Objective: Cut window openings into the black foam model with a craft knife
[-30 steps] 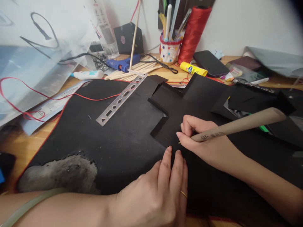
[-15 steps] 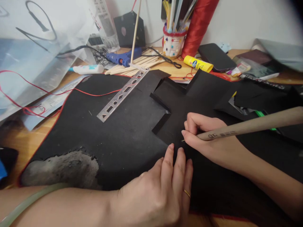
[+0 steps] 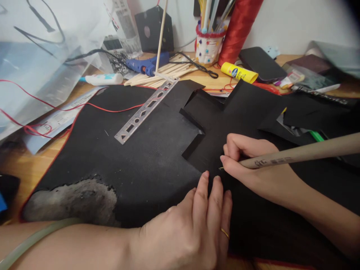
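Observation:
My right hand [image 3: 250,165] grips a long grey-brown, stick-shaped tool [image 3: 306,152] like a pen, dark lettering on its side. Its thin tip meets the lower part of a black cut-out card [image 3: 213,120], which has folded tabs along its edges. Just left of that tip, my left hand [image 3: 194,225] lies with fingers stretched out, the fingertips pressing on the card's lower edge. Beneath everything spreads a worn black mat [image 3: 140,161] with a red edge. A clear stencil ruler [image 3: 146,112] rests on the mat, left of the card.
Behind the mat are a blue glue gun [image 3: 146,64], wooden sticks [image 3: 171,69], a yellow glue stick [image 3: 239,72], a decorated pen cup [image 3: 209,47] and a dark phone [image 3: 261,64]. Red cord [image 3: 112,110] crosses the mat's left side. More black card [image 3: 317,116] lies at right.
The right hand and the tool's tip have shifted slightly right along the card. My left hand keeps its place on the card's edge; the whole view has moved a little.

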`<state>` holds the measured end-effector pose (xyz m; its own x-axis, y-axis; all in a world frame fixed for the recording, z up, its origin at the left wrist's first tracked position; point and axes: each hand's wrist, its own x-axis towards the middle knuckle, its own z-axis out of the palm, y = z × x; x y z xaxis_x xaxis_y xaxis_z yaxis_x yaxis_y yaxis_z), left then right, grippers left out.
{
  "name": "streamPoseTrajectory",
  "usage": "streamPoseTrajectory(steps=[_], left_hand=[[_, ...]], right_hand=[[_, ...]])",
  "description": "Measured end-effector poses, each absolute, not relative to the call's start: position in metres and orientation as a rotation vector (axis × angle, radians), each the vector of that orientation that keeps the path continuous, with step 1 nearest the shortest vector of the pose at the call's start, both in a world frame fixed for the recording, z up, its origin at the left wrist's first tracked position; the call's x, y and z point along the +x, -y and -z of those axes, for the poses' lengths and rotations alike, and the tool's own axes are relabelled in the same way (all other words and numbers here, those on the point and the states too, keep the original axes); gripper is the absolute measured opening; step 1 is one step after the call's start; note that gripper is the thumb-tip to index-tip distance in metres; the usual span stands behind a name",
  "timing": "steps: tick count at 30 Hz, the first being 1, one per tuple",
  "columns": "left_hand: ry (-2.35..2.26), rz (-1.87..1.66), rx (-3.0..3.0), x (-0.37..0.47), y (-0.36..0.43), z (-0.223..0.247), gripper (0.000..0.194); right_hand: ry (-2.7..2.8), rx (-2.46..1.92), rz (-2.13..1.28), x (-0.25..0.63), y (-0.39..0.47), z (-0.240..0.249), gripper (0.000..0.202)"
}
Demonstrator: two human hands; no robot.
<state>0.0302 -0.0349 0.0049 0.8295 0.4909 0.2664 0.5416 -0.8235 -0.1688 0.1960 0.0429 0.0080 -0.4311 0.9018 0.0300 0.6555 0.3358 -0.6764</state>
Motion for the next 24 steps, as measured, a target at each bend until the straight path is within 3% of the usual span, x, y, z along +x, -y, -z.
streamPoseTrajectory(steps=[9,24], left_hand=[[0.658,0.101,-2.771,0.025,0.032,-0.017,0.040],[0.683,0.128,-2.774,0.025,0.032,-0.014,0.040]], right_hand=[[2.210,-1.377,-0.835,0.196,-0.043,-0.009,0.028],[2.222,-1.378,-0.789,0.197,-0.042,-0.009,0.028]])
